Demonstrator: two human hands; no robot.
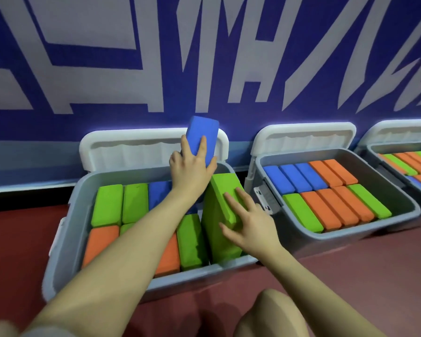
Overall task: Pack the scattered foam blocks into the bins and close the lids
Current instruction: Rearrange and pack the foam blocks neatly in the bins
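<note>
Left hand [192,166] grips matte blue block [202,137]; right hand [250,222] seemingly clasps green slab [219,215].

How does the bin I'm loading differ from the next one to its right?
The near bin still has hands in it: the left hand grips a blue block above it, and the right hand holds a green block tilted at its right end. The middle bin holds two flat, tidy rows, untouched. Both are grey, lids open.
</note>
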